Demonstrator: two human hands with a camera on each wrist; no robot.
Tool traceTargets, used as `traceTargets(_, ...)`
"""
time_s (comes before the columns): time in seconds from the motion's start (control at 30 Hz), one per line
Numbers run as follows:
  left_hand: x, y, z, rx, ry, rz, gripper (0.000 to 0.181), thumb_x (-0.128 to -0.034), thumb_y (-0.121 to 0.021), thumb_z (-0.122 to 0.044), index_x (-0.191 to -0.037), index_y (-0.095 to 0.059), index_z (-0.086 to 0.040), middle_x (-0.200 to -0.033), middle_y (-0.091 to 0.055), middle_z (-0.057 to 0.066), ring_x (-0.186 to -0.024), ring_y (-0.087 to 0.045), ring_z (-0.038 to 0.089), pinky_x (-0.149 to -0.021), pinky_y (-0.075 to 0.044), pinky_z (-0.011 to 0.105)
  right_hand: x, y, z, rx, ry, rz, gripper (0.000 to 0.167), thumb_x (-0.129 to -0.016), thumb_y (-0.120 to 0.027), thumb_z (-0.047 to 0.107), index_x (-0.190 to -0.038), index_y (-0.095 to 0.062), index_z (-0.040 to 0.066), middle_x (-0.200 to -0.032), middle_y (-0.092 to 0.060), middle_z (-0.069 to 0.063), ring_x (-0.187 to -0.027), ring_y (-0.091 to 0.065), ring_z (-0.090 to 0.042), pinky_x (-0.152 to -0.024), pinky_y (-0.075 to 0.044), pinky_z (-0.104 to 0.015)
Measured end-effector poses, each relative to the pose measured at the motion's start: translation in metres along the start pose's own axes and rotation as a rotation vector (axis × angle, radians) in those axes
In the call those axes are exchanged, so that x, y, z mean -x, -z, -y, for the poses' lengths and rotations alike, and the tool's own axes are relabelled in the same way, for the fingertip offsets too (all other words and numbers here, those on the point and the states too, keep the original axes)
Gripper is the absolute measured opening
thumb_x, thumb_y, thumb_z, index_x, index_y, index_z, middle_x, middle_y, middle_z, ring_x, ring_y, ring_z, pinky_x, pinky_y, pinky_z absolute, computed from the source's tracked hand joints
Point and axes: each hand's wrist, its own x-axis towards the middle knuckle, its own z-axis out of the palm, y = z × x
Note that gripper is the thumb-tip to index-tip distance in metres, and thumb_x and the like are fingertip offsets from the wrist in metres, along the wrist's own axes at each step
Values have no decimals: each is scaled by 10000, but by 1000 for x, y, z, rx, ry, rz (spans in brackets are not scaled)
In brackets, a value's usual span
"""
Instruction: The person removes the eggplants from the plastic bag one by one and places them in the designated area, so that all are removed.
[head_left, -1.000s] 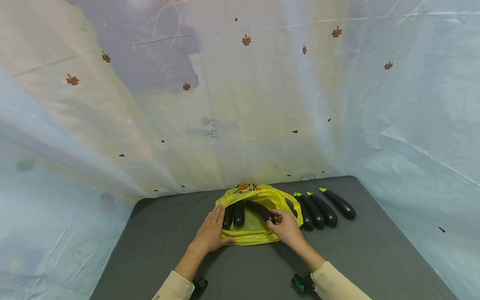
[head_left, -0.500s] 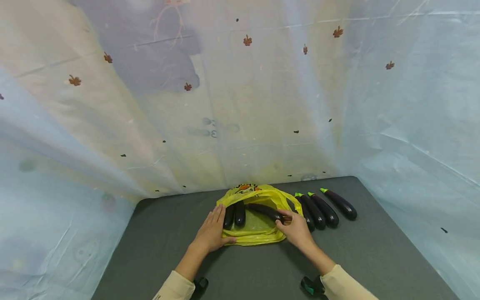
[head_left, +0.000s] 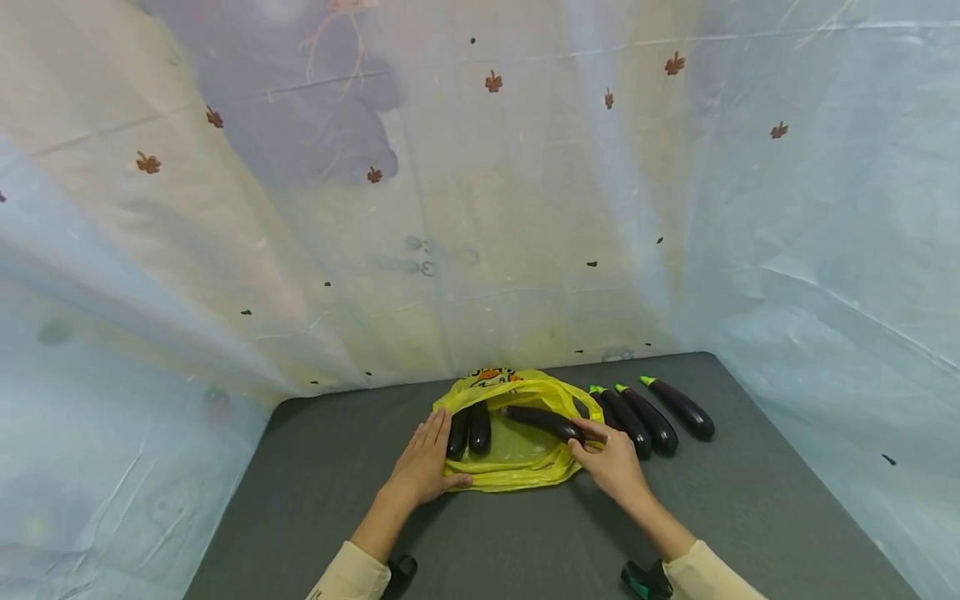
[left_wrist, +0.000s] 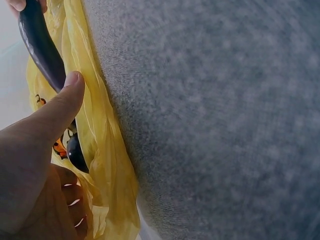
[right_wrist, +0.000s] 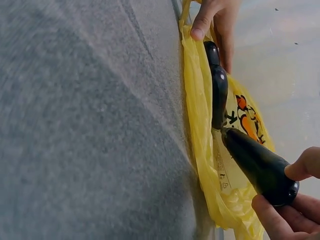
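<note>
In the head view a yellow plastic bag (head_left: pixel 517 477) lies on the table with its mouth facing me. Two dark eggplants (head_left: pixel 480 429) lie side by side in its left part. My left hand (head_left: pixel 422 462) rests on the bag's left side, fingers straight, thumb at the front rim. With thumb and fingers, my right hand (head_left: pixel 611 458) grips the rounded end of another eggplant (head_left: pixel 542 421) at the bag's right side. That eggplant slants across the opening, its narrow end pointing inward; the right wrist view shows this narrow end (right_wrist: pixel 231 137) near the eggplants inside.
Several eggplants (head_left: pixel 652 421) with green stems lie in a row on the dark grey table (head_left: pixel 337 450), right of the bag and partly behind my right hand. A patterned plastic sheet (head_left: pixel 510 250) hangs behind the table and along both sides.
My right hand has moved right, drawing the gripped eggplant toward the bag's right side and turning it flatter across the opening. The left hand and the other two eggplants inside stay put.
</note>
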Motion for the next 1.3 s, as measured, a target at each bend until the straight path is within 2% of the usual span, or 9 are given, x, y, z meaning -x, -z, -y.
traceTargets(0.2,0,-1,1,-1,5,-2,1215,-906,-806,-610,-1712,-145,14,-1783,-131,211,-1650,-149,386,-1331,-191,547,3,12,1,-37,4,-7,383,-978,-784,33,-1357,-736,4,-1349,-715,-217,-1203,-714,-373,-911,-638,-303)
traceTargets(0.43,0,-2,2,0,-1,-11,1209,-908,-805,-606,-1711,-148,15,-1782,-132,213,-1649,-153,390,-1330,-193,549,9,27,-1,-65,23,-35,381,-987,-788,61,-1360,-734,1,-1337,-721,-223,-1208,-718,-367,-869,-594,-160)
traceTargets(0.73,-1,-3,2,3,-9,-16,1207,-909,-810,-596,-1711,-147,17,-1781,-133,218,-1647,-156,392,-1328,-197,552,17,47,-1,-84,23,-60,414,-1012,-775,106,-1406,-703,0,-1400,-686,-228,-1285,-671,-376,-889,-556,-103)
traceTargets(0.77,-1,-3,2,3,-10,-17,1207,-909,-811,-594,-1710,-149,18,-1781,-134,220,-1647,-157,393,-1328,-197,552,17,49,-3,-82,20,-63,413,-1014,-774,109,-1407,-704,6,-1397,-688,-227,-1281,-672,-362,-885,-556,-100)
traceTargets(0.87,-1,-3,3,-1,-13,-20,1206,-909,-810,-595,-1709,-152,21,-1779,-137,222,-1647,-159,393,-1328,-197,552,18,54,-5,-103,22,-74,406,-1014,-771,100,-1404,-706,8,-1386,-692,-233,-1218,-698,-135,-872,-564,-98)
traceTargets(1.0,-1,-4,3,-4,-14,-20,1206,-909,-807,-602,-1709,-153,20,-1780,-138,219,-1647,-157,391,-1329,-195,549,22,63,-8,-138,40,-95,409,-1015,-775,118,-1405,-707,14,-1379,-691,-249,-1117,-621,133,-854,-574,-102)
traceTargets(1.17,-1,-4,4,2,-16,-17,1204,-909,-810,-597,-1709,-153,19,-1781,-136,216,-1648,-156,391,-1330,-195,549,24,73,-13,-105,47,-149,406,-1016,-785,175,-1399,-725,53,-1402,-688,-216,-1151,-580,173,-875,-549,-76)
traceTargets(1.3,-1,-4,4,3,-16,-13,1205,-911,-809,-596,-1710,-150,18,-1782,-132,216,-1649,-153,388,-1331,-193,547,24,81,-18,-90,45,-198,409,-1015,-787,180,-1400,-726,58,-1417,-703,-118,-1170,-576,168,-918,-526,-65)
